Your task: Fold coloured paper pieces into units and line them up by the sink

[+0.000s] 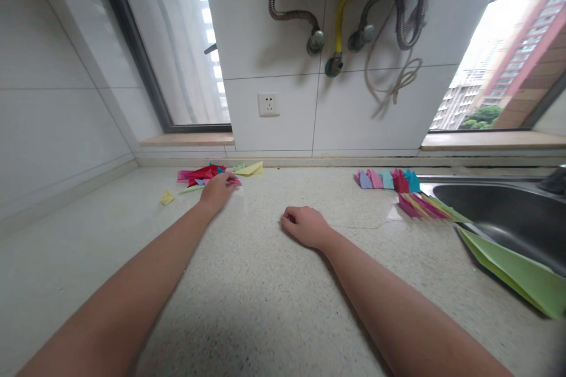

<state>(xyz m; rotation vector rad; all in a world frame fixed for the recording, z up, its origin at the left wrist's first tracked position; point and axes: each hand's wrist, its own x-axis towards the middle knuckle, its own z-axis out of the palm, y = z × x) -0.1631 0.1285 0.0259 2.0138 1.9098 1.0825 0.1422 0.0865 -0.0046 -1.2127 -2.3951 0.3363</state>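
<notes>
Fingers of the person's left hand (216,191) pinch a pink folded paper (236,182), its tip jutting rightward, long axis unclear; colourful paper pile (201,174) just beside, leftward. Right hand (307,227) farther off, loosely fisted over the countertop (247,294), nothing visible in it.

The left hand (216,192) holds a small pink paper (236,182) beside the pile of colourful folded papers (201,174), while the right hand (307,227) is loosely curled at the speckled counter (260,300)

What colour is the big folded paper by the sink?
The big folded paper is light green; the head view shows it best.
</notes>
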